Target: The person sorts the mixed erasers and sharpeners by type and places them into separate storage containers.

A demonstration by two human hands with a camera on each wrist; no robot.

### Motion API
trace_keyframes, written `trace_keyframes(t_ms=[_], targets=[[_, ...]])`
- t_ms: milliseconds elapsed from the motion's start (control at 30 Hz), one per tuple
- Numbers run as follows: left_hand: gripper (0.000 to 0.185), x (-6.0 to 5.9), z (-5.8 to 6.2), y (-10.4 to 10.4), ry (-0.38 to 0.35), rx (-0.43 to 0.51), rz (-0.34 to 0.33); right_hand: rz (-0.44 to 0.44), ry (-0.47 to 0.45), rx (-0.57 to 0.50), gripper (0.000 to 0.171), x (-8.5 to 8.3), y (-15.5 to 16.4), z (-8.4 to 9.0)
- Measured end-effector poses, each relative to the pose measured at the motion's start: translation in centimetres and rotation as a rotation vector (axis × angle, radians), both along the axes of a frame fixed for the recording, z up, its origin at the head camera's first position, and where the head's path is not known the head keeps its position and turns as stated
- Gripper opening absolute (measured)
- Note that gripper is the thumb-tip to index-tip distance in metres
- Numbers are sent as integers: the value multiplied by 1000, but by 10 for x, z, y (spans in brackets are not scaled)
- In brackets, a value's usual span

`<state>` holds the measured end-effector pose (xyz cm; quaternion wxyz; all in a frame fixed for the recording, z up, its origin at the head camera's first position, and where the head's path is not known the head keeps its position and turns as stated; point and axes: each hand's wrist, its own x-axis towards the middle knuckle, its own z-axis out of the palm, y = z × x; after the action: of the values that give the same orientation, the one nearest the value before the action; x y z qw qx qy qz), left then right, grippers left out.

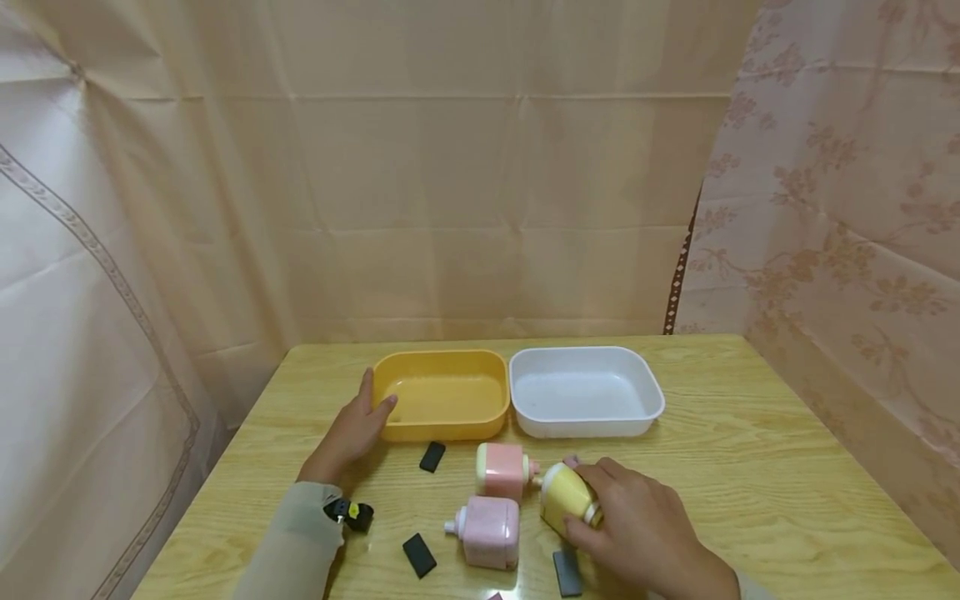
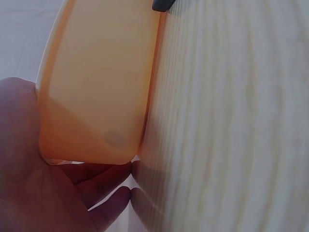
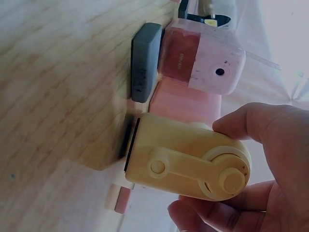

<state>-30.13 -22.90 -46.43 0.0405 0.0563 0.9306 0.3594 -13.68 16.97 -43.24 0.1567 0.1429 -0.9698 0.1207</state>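
My right hand (image 1: 637,525) (image 3: 260,145) grips a pale yellow box-shaped sharpener with a crank (image 1: 566,496) (image 3: 188,164), tilted, with one edge on the wooden table (image 1: 750,467). Two pink sharpeners of the same kind (image 1: 502,469) (image 1: 487,531) lie just left of it. My left hand (image 1: 352,429) (image 2: 43,193) rests against the front left corner of a yellow tub (image 1: 450,429) (image 2: 96,87), fingers fairly straight along its wall. The tub stands on the table.
A white tub (image 1: 585,427) stands right of the yellow one; both look bare inside. Small dark flat blocks (image 1: 432,457) (image 1: 419,555) (image 1: 567,573) (image 3: 145,63) lie among the sharpeners. A black and yellow device (image 1: 350,512) sits at my left wrist. Curtains hang behind and beside the table.
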Motion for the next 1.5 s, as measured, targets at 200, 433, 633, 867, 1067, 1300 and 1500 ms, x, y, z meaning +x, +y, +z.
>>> trace_keyframes(t_ms=[200,433,633,867,1067,1300,1500], targets=[[84,0,0,0,-8,-2,8,5,56,-9,49,-2,1,6],[84,1,2,1,-6,-2,5,-9,92,-23,38,-7,7,16],[84,1,3,2,-7,-5,5,-6,118,-53,38,-12,13,25],[85,0,1,1,-11,-19,11,22,159,-60,39,-20,15,30],[86,-2,1,1,-13,-14,12,28,144,-60,37,-26,13,37],[85,-3,1,2,-24,-21,17,37,124,-79,37,-35,8,43],[85,-2,2,2,-21,-21,18,46,136,-100,37,-45,3,48]])
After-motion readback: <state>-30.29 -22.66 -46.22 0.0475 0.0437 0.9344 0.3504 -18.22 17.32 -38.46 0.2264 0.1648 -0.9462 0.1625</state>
